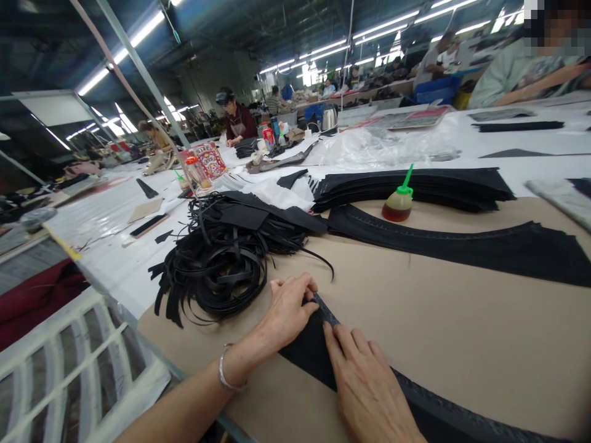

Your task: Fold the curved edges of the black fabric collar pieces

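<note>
A long, curved black leather-like piece (309, 351) lies on the tan board in front of me, with a greyish strip along its upper edge. My left hand (287, 311), a silver bracelet on its wrist, pinches the far end of that edge between thumb and fingers. Flat on the same piece rests my right hand (364, 378), fingers stretched out and fingertips on the edge strip close to the left thumb. Just beyond the left hand is a tangled heap of black strips (226, 277).
Behind the tan board (462, 320) are a stack of black pieces (410, 184), another curved black piece (438, 240) and a green-capped bottle of amber liquid (398, 204). A white slatted rack (69, 375) stands left of the table edge. Other people work farther back.
</note>
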`<state>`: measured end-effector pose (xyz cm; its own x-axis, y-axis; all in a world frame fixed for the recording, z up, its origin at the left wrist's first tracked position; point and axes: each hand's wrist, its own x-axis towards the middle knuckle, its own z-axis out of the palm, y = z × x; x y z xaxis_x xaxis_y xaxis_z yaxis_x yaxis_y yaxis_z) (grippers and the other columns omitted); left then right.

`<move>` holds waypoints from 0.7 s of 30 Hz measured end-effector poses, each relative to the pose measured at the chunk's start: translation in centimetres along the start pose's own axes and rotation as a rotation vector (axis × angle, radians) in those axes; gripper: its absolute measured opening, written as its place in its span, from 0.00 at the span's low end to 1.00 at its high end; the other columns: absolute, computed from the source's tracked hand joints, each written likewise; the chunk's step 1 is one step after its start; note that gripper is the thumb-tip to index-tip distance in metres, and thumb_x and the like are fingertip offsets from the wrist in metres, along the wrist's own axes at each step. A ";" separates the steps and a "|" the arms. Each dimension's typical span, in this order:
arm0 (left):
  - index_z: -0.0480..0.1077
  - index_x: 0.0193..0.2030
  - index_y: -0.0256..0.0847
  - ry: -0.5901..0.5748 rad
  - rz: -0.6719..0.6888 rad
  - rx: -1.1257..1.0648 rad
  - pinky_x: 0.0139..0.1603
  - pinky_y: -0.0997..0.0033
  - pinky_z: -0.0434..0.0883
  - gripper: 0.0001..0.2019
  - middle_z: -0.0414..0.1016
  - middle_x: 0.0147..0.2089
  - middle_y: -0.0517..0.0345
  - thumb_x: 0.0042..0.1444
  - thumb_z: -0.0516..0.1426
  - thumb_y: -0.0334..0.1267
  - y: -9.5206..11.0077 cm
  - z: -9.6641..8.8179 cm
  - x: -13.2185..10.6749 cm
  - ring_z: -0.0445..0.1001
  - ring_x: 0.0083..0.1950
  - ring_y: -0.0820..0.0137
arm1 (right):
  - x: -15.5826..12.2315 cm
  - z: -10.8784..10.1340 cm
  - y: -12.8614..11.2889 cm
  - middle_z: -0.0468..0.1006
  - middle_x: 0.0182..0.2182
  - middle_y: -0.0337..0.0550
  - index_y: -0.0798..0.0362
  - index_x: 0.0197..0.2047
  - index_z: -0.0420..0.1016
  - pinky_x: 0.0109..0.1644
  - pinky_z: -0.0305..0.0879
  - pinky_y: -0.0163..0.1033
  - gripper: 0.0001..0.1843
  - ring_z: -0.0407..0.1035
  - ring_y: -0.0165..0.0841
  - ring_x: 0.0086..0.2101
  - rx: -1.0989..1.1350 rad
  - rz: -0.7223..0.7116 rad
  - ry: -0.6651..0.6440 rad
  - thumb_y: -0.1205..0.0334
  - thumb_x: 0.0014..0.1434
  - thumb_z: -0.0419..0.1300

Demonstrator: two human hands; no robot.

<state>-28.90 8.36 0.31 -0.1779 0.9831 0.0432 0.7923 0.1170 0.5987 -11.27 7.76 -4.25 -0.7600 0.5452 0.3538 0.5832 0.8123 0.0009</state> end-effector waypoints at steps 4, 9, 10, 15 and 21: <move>0.67 0.38 0.43 -0.021 0.060 -0.048 0.50 0.63 0.58 0.09 0.73 0.36 0.64 0.52 0.57 0.26 -0.2 -0.3 0.2 0.71 0.43 0.68 | 0.3 -0.4 0.0 0.74 0.38 0.46 0.61 0.55 0.72 0.37 0.63 0.43 0.30 0.64 0.37 0.36 0.012 0.032 0.022 0.74 0.46 0.55; 0.65 0.39 0.43 -0.053 0.094 -0.118 0.39 0.73 0.64 0.09 0.72 0.35 0.64 0.54 0.54 0.25 -0.6 -0.2 0.2 0.71 0.37 0.72 | 0.3 -0.6 -0.3 0.75 0.43 0.48 0.60 0.55 0.72 0.40 0.63 0.45 0.29 0.65 0.39 0.39 -0.002 0.043 0.045 0.73 0.46 0.56; 0.65 0.39 0.43 -0.048 0.087 -0.119 0.37 0.73 0.64 0.09 0.72 0.34 0.64 0.54 0.54 0.25 -0.8 -0.2 0.2 0.71 0.36 0.72 | 0.3 -0.5 -0.4 0.75 0.43 0.48 0.60 0.55 0.73 0.40 0.64 0.44 0.30 0.65 0.39 0.39 -0.006 0.039 0.044 0.73 0.46 0.56; 0.64 0.41 0.44 -0.010 0.061 -0.102 0.37 0.73 0.65 0.09 0.72 0.33 0.65 0.55 0.55 0.26 -1.0 0.2 0.3 0.71 0.35 0.71 | 0.1 -0.3 -0.5 0.76 0.42 0.49 0.61 0.56 0.71 0.40 0.64 0.45 0.31 0.65 0.40 0.38 -0.034 0.043 0.044 0.74 0.45 0.55; 0.64 0.40 0.44 0.007 0.037 -0.079 0.36 0.73 0.65 0.11 0.72 0.32 0.66 0.53 0.55 0.26 -0.9 0.6 0.4 0.71 0.34 0.71 | 0.2 -0.3 -0.5 0.75 0.42 0.49 0.62 0.56 0.71 0.40 0.64 0.46 0.31 0.65 0.40 0.38 -0.009 0.040 0.039 0.73 0.46 0.56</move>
<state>-29.34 8.72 -0.65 -0.1537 0.9855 0.0722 0.7501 0.0688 0.6577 -11.58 7.38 -3.87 -0.7244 0.5685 0.3900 0.6156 0.7880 -0.0051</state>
